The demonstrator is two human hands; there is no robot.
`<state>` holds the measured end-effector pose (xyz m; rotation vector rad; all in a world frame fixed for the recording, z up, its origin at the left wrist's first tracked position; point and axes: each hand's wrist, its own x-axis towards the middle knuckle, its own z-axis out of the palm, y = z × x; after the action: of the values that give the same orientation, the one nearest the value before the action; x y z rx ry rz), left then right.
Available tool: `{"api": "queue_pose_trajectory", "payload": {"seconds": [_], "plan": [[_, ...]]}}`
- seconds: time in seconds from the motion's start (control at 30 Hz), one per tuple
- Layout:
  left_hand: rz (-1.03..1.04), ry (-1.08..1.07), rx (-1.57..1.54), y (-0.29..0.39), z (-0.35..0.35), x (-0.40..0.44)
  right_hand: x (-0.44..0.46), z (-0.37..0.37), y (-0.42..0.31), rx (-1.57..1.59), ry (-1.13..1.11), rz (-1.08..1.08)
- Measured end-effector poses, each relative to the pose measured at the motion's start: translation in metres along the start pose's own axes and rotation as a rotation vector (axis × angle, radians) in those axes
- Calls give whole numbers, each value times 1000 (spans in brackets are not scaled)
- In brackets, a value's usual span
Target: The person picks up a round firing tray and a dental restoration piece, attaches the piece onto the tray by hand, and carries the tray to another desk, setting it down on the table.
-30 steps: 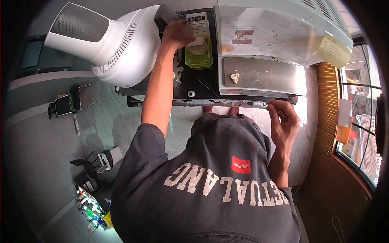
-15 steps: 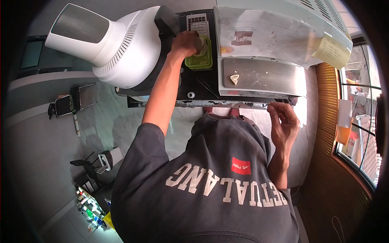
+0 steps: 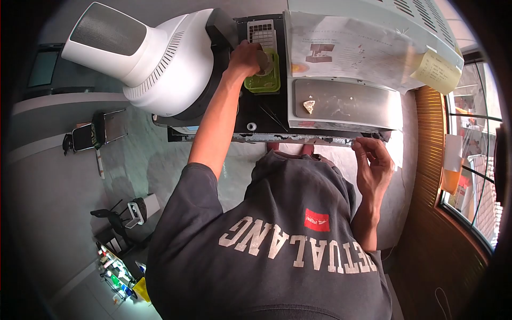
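My left hand [image 3: 246,60] reaches over the green plastic tray [image 3: 261,85]. Its fingers are closed on a round, greyish disc-like piece [image 3: 263,62] above the tray; the fingertips are partly hidden. Behind the tray lies a white grid rack [image 3: 261,31]. Off to the right, my right hand [image 3: 375,162] is held up by the front edge of the dark bench [image 3: 256,106], with the fingers curled and the thumb pressed toward them. Whether anything small sits in that pinch cannot be made out.
A large white rounded device [image 3: 170,58] stands left. To the right is a pale machine with a metal plate [image 3: 346,98] bearing a small light-coloured fragment [image 3: 309,106]. Tweezers [image 3: 274,116] and a small white round item [image 3: 252,126] lie near the front edge.
Both hands keep nearly the same place and grip. The disc-like piece in my left hand shows slightly differently over the tray; the whole view has shifted a little.
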<state>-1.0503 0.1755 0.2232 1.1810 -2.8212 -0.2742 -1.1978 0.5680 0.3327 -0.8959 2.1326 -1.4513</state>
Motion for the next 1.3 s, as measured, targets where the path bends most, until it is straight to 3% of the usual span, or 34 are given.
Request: {"api": "queue_pose_trajectory", "payload": {"seconds": [0.1, 0.2, 0.4, 0.73, 1.13, 1.3], "plan": [[105, -23, -93, -14, 7, 4, -1, -1, 0, -22, 2, 5], [-39, -96, -270, -6, -13, -8, -1, -1, 2, -17, 8, -2], [-121, -6, -345, 23, -35, -59, 0, 1, 0, 1, 19, 28], [-65, 171, -247, 29, 4, -81, 3, 6, 2, -5, -26, 11], [-186, -21, -177, 37, 7, -68, 1, 2, 1, -14, -30, 8], [-245, 132, -302, 25, 8, -47, 0, -1, -2, -19, -35, 3]]}}
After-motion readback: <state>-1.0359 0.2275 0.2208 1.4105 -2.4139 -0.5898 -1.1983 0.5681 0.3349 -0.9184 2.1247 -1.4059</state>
